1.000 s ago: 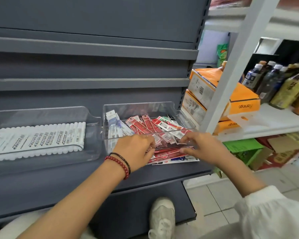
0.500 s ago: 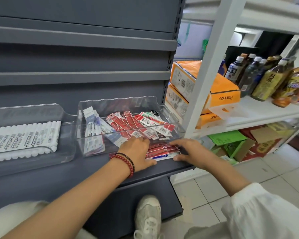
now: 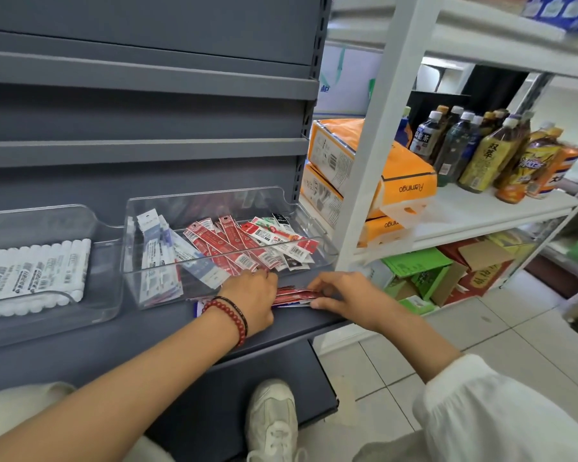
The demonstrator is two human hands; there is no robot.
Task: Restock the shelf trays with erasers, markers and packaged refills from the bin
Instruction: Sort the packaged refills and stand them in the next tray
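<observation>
A small pile of red packs (image 3: pixel 294 292) lies flat on the grey shelf (image 3: pixel 147 331), just in front of the clear tray (image 3: pixel 214 201). Both hands are on the pile. The right hand (image 3: pixel 344 295) pinches its right end, thumb at the near edge and fingers on top. The left hand (image 3: pixel 251 298) covers the left end with bent fingers. Its fingertips are hidden, so I cannot tell if it grips or only presses. A red bead band (image 3: pixel 227 315) is on that wrist.

Inside the tray lie more red refills (image 3: pixel 247 241) and some blue and white ones (image 3: pixel 157 248). To the left, a second tray (image 3: pixel 97 295) holds a row of white markers (image 3: pixel 30 275). A white shoe (image 3: pixel 274 421) shows below the shelf. On the right rack stand bottles (image 3: pixel 481 151) and orange boxes (image 3: pixel 364 161).
</observation>
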